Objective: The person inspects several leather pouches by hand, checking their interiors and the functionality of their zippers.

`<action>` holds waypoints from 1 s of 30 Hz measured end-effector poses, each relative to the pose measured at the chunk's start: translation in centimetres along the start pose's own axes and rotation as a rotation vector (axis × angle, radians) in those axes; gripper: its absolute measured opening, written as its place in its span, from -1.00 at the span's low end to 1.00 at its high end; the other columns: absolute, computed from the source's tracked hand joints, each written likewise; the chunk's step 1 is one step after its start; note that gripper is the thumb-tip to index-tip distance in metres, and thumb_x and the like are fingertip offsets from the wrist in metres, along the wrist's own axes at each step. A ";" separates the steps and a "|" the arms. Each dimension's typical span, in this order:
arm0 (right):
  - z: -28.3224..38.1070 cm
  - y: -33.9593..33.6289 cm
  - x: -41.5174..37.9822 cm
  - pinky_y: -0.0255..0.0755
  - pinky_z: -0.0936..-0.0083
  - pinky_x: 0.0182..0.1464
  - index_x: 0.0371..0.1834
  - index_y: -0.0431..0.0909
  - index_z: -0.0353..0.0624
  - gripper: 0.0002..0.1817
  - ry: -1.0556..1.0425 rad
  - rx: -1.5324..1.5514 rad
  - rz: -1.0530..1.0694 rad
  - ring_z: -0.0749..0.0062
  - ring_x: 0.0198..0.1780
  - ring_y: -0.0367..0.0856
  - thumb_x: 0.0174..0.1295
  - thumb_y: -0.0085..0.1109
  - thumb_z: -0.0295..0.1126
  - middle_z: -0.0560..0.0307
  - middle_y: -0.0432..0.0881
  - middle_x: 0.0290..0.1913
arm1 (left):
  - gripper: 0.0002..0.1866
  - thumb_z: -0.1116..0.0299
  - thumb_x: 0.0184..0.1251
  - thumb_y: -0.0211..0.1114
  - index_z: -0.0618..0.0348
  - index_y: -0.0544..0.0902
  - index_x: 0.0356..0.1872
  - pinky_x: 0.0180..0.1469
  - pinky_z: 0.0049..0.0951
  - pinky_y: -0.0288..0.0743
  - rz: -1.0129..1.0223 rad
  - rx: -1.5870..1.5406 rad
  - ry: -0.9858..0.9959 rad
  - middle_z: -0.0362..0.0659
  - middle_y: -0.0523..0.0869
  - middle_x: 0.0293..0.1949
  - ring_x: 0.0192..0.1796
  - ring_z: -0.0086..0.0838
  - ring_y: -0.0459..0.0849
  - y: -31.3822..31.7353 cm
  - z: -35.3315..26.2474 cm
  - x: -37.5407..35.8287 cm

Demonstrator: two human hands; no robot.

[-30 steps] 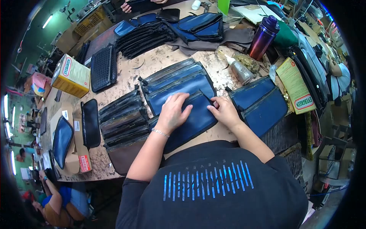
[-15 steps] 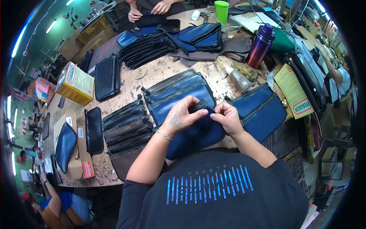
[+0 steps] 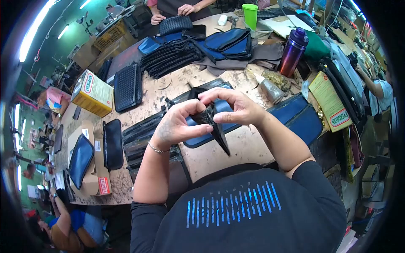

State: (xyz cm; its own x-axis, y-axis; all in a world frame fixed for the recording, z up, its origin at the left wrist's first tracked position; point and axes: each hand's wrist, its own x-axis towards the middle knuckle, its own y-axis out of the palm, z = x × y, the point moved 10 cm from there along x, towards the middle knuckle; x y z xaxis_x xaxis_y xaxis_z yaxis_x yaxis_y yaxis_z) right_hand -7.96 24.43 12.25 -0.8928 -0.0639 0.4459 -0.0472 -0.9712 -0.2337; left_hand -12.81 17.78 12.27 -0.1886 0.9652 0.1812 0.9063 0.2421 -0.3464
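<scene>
Both hands hold one black leather piece [image 3: 219, 135] upright, seen nearly edge-on, with its narrow end pointing down toward me. My left hand [image 3: 179, 123] grips its left side, thumb and fingers pressed on it. On the other side my right hand [image 3: 234, 106] pinches it between thumb and curled fingers. Behind and below the hands lie blue-lined black pieces [image 3: 195, 141], partly hidden. A stack of black and brown pieces [image 3: 143, 137] sits left of my left arm. Further blue panels [image 3: 300, 118] lie right of my right hand.
A yellow-and-white can [image 3: 93, 93] stands at the left, a purple bottle [image 3: 293, 52] at the back right, near a glue bottle [image 3: 270, 89]. A green cup [image 3: 250, 17] stands farther back. Across the table, a co-worker's hands [image 3: 187, 9] touch a woven black piece [image 3: 175, 25].
The piece in my hands has been lifted and turned from lying flat, blue side showing, to edge-on. Both hands have moved up and closer together. The co-worker's woven piece now shows more fully.
</scene>
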 end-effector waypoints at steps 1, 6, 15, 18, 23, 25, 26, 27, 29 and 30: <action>-0.7 0.2 0.2 0.25 0.43 0.08 -0.15 0.51 -0.22 -0.57 0.026 -0.002 0.031 0.33 0.00 0.44 -0.05 0.33 -0.22 0.07 0.52 -0.10 | -0.74 0.40 -0.11 0.43 0.24 0.54 -0.40 -0.38 -0.68 0.32 -0.002 0.006 -0.017 -0.33 0.51 -0.52 -0.44 -0.71 0.42 -0.1 -0.2 -0.3; -0.3 -0.4 0.6 0.31 0.56 -0.21 -0.41 0.56 -0.21 -0.71 0.075 -0.140 -0.048 0.47 -0.32 0.47 -0.12 0.39 -0.29 0.19 0.52 -0.42 | -0.70 0.39 -0.11 0.43 0.28 0.55 -0.34 -0.40 -0.64 0.37 -0.061 0.032 -0.255 -0.29 0.55 -0.51 -0.45 -0.70 0.46 -0.8 2.1 -1.8; 0.3 -0.3 0.1 0.32 0.59 -0.27 -0.40 0.57 -0.20 -0.75 0.070 -0.270 -0.093 0.46 -0.34 0.47 -0.16 0.40 -0.38 0.20 0.52 -0.45 | -0.68 0.39 -0.11 0.45 0.29 0.53 -0.36 -0.39 -0.61 0.42 -0.267 0.335 -0.252 -0.17 0.59 -0.53 -0.46 -0.64 0.51 -1.4 0.2 -2.9; 0.8 -0.2 0.0 0.38 0.55 -0.25 -0.36 0.56 -0.22 -0.75 0.026 -0.260 -0.084 0.43 -0.31 0.51 -0.14 0.38 -0.45 0.15 0.55 -0.40 | -0.70 0.42 -0.10 0.44 0.27 0.51 -0.36 -0.39 -0.64 0.41 -0.297 0.088 -0.234 -0.22 0.58 -0.53 -0.45 -0.68 0.50 -1.2 1.3 -3.3; 0.9 0.0 -0.2 0.37 0.55 -0.24 -0.36 0.56 -0.21 -0.77 0.004 -0.228 -0.061 0.43 -0.30 0.50 -0.12 0.36 -0.46 0.16 0.54 -0.40 | -0.72 0.53 -0.05 0.41 0.28 0.48 -0.33 -0.39 -0.78 0.40 -0.249 0.021 -0.206 -0.28 0.59 -0.45 -0.41 -0.75 0.51 -0.8 1.9 -3.5; 1.0 0.1 -0.4 0.37 0.55 -0.24 -0.37 0.57 -0.20 -0.79 -0.003 -0.217 -0.052 0.43 -0.30 0.50 -0.12 0.35 -0.47 0.16 0.54 -0.40 | -0.73 0.53 -0.04 0.41 0.27 0.48 -0.34 -0.38 -0.78 0.39 -0.247 -0.007 -0.193 -0.28 0.59 -0.44 -0.39 -0.74 0.51 -0.6 1.8 -3.5; 1.1 0.0 -0.5 0.37 0.54 -0.25 -0.38 0.58 -0.19 -0.81 -0.001 -0.220 -0.063 0.42 -0.32 0.50 -0.11 0.33 -0.50 0.16 0.53 -0.42 | -0.73 0.53 -0.04 0.41 0.27 0.48 -0.33 -0.37 -0.78 0.39 -0.246 -0.032 -0.166 -0.28 0.59 -0.43 -0.39 -0.74 0.51 -0.5 1.6 -3.5; 1.1 0.0 -0.6 0.37 0.54 -0.25 -0.39 0.59 -0.17 -0.83 0.001 -0.222 -0.075 0.40 -0.33 0.50 -0.11 0.31 -0.53 0.17 0.52 -0.44 | -0.73 0.53 -0.04 0.41 0.26 0.48 -0.33 -0.36 -0.78 0.38 -0.245 -0.057 -0.141 -0.29 0.58 -0.43 -0.39 -0.74 0.50 -0.4 1.4 -3.5; 1.3 0.2 -0.9 0.36 0.52 -0.27 -0.41 0.60 -0.15 -0.84 -0.014 -0.231 -0.087 0.40 -0.36 0.50 -0.13 0.30 -0.54 0.19 0.51 -0.45 | -0.73 0.51 -0.04 0.40 0.26 0.48 -0.33 -0.33 -0.74 0.38 -0.240 -0.056 -0.183 -0.28 0.57 -0.42 -0.36 -0.73 0.48 -0.2 1.6 -3.7; 1.4 0.2 -1.0 0.35 0.51 -0.28 -0.43 0.61 -0.12 -0.84 -0.030 -0.243 -0.103 0.39 -0.38 0.50 -0.14 0.29 -0.56 0.20 0.51 -0.47 | -0.73 0.49 -0.03 0.40 0.26 0.48 -0.34 -0.29 -0.70 0.38 -0.232 -0.054 -0.224 -0.28 0.56 -0.42 -0.34 -0.72 0.46 0.0 1.9 -3.8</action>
State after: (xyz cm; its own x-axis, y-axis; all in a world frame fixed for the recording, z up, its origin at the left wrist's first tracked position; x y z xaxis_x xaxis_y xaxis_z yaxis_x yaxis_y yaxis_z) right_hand -6.42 23.93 12.97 -0.8641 0.0220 0.5028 -0.2466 -0.8895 -0.3848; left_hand -12.83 14.27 9.87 -0.4652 0.8843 0.0406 0.8471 0.4580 -0.2694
